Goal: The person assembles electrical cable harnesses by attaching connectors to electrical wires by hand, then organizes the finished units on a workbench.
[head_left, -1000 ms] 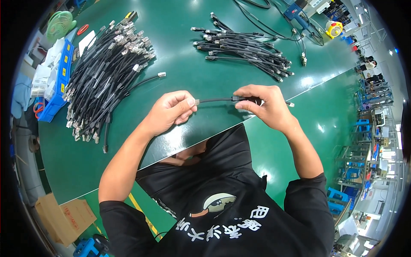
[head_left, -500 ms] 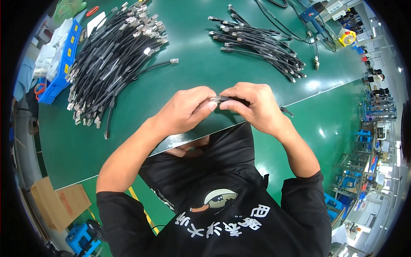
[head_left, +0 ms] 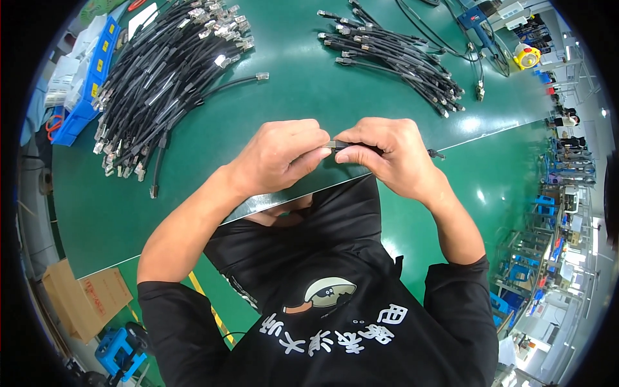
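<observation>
My left hand [head_left: 280, 155] and my right hand [head_left: 387, 151] meet just above the front edge of the green table [head_left: 303, 97]. Between their fingertips they pinch one short black cable [head_left: 351, 147]. Its far end with a small plug [head_left: 436, 154] pokes out past my right hand. A large heap of black cables with clear plugs [head_left: 161, 71] lies at the left. A smaller bundle of black cables [head_left: 393, 55] lies at the back right.
A blue bin [head_left: 87, 77] stands at the table's left edge. A yellow-and-red device [head_left: 527, 57] and cords sit at the far right. A cardboard box [head_left: 84, 300] and a blue crate [head_left: 119, 351] are on the floor at lower left.
My hands have drawn together along the cable, from holding it stretched between them to pinching it at one spot. The view has shifted closer to the table.
</observation>
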`<action>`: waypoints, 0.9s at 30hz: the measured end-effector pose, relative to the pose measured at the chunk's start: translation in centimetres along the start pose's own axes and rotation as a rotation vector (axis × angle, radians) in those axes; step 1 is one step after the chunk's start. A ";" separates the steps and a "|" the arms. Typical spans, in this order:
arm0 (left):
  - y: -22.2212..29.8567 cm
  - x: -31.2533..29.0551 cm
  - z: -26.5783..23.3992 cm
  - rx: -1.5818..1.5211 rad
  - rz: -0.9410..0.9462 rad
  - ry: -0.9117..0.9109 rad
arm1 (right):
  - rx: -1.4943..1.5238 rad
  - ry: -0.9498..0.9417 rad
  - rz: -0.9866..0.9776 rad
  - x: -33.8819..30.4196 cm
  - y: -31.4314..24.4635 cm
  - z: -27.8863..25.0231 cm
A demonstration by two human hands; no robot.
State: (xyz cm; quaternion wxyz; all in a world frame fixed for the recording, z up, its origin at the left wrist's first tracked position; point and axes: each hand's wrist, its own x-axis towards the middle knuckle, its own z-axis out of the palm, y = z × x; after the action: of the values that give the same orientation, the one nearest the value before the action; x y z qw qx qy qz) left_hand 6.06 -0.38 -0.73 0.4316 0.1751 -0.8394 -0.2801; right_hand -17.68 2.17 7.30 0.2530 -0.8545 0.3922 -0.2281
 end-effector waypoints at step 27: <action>0.4 -0.2 -0.3 0.002 0.002 -0.039 | 0.167 -0.106 0.126 0.8 -0.6 -0.9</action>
State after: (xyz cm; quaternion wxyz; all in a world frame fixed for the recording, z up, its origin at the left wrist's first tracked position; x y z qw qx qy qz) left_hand 6.44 -0.09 -0.47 0.4155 0.1693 -0.8479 -0.2823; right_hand -17.43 1.64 8.49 0.3574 -0.8151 0.4107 -0.1980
